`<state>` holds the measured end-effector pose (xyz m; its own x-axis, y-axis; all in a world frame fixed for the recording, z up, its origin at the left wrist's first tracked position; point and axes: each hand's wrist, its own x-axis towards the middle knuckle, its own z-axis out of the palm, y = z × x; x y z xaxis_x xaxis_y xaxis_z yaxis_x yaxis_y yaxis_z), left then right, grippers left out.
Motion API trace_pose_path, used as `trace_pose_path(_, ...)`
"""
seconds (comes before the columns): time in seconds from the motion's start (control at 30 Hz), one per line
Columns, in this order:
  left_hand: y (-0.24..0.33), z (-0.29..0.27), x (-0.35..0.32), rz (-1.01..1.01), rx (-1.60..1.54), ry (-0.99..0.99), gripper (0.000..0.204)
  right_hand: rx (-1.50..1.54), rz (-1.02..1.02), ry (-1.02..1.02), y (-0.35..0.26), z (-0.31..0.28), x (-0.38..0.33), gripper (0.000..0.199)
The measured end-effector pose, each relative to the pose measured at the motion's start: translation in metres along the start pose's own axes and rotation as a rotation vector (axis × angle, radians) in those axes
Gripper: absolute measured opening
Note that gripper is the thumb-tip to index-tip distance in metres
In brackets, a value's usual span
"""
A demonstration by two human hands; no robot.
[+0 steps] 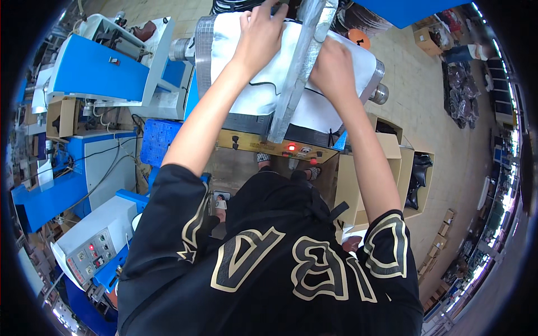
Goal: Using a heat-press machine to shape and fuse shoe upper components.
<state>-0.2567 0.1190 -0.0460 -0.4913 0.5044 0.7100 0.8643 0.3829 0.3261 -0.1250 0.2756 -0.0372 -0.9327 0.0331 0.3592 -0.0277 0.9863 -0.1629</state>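
A white sheet of cloth (252, 101) covers the machine's bed, with a thin black curved line on its front part. My left hand (260, 36) lies over the sheet near its far edge, fingers spread and reaching forward. A grey metal bar (297, 73) runs across the bed between my hands. Right of the bar, my right hand (334, 67) is low over the sheet; its fingers are hidden or blurred beside the bar. Below the bed, the brass-coloured control panel (252, 143) carries knobs, a lit red lamp and a red button.
A blue and white machine (101, 70) stands to the left, with a blue plastic crate (159, 143) near it. Cardboard boxes (370, 187) holding black pieces are at my right. An orange round thing (359, 38) sits beyond the bed. Another control box (95, 252) is at lower left.
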Motion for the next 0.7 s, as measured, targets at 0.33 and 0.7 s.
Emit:
trace_pose_path(0.33,-0.001,-0.009,-0.014,0.23,0.162,-0.457,0.101,-0.021,-0.043,-0.181,0.014,0.005,0.017,0.092)
trace_pose_path(0.7,-0.044,0.034,0.024,0.274,-0.007,-0.794,0.103,-0.082,0.114,-0.578,0.036,0.009,0.055,0.127)
